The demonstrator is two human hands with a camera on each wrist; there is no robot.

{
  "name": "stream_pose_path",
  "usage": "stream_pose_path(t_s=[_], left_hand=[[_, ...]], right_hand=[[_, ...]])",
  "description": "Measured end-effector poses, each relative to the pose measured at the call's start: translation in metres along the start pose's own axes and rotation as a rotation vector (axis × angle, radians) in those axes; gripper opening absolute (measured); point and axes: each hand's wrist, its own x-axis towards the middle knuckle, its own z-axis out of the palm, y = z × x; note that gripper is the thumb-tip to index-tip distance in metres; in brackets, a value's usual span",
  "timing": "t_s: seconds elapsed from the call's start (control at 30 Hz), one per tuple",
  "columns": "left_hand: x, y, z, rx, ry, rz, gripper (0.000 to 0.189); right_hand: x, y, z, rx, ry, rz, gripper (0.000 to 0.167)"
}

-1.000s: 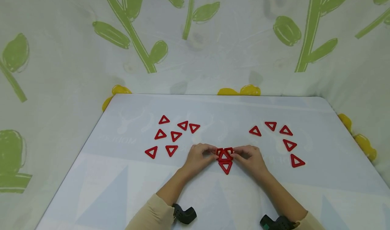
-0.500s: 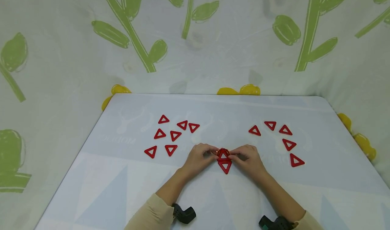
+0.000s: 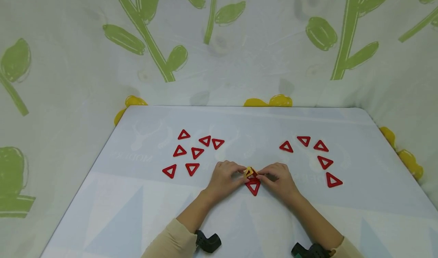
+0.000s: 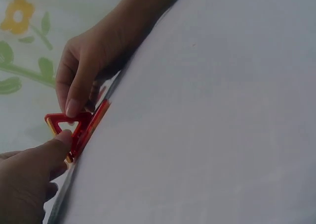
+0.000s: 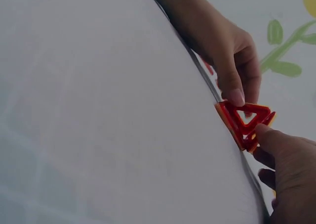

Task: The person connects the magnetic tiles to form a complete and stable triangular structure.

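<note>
At the table's middle, my left hand (image 3: 224,179) and right hand (image 3: 280,179) face each other. Between them stands a small folded group of triangular magnetic tiles (image 3: 250,172), with yellow sides now showing at its top. My left thumb and fingers pinch its left side; my right thumb and fingers pinch its right side. One red triangle tile (image 3: 250,188) lies flat on the near side, against the group's base. In the left wrist view, a raised red tile (image 4: 62,117) leans beside the flat one. Fingers partly hide the joined edges in the right wrist view, around the red tiles (image 5: 242,129).
Several loose red triangle tiles (image 3: 179,155) lie flat on the white-blue table (image 3: 137,197) to the left. Several more tiles (image 3: 329,166) are spread out on the right. Behind the table's far edge hangs a cloth (image 3: 260,68) printed with green leaves.
The tiles between my hands have folded inward and closed up, so yellow sides show where red triangles stood apart. Both hands stay almost in place; the loose tiles lie as before.
</note>
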Motion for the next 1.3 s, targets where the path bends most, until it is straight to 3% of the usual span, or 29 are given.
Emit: stream_pose_path(t_s=[0.13,0.27,0.53,0.87,1.3], left_hand=[[0.0003,0.0022,0.0019,0.132,0.016,0.021,0.023],[0.0005,0.003,0.004,0.177,0.028,0.03,0.019],[0.0004,0.0058,0.0034,0.112,0.008,-0.01,0.01],[0.0006,0.003,0.0016,0.061,-0.036,0.008,0.011],[0.0022,0.0029,0.0005,0.013,-0.033,0.007,0.009]], right_hand=[[-0.0001,-0.0005,-0.0009,0.005,-0.008,0.007,0.025],[-0.0005,-0.0007,-0.0012,0.014,-0.013,0.013,0.026],[-0.0013,-0.0008,-0.0013,0.025,-0.039,0.02,0.026],[-0.0002,-0.0014,0.0025,0.006,-0.033,-0.009,0.027],[-0.0007,-0.0035,0.0033,0.049,-0.029,0.021,0.026]])
